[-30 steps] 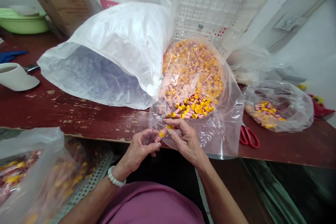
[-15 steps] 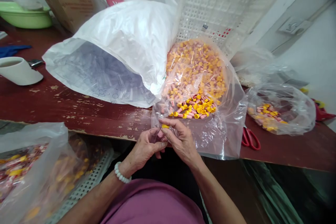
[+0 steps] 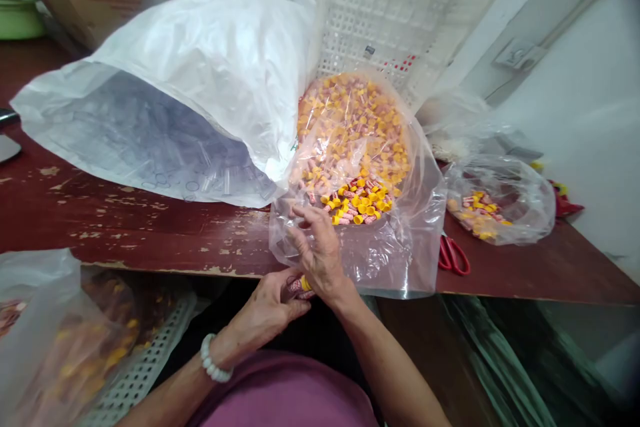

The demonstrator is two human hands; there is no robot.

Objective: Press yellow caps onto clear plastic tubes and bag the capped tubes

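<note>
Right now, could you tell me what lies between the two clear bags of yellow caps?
Red scissors on the table, seen in the head view.

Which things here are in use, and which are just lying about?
In use: capped piece in left hand; big clear bag of capped pieces at right hand.
Lying about: red scissors, small bag, white basket, green basin.

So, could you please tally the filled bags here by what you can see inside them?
Clear bags of yellow-capped pieces: 3 (middle bag, right bag, lower-left bag)
White sack of clear tubes: 1
Total: 4
</note>
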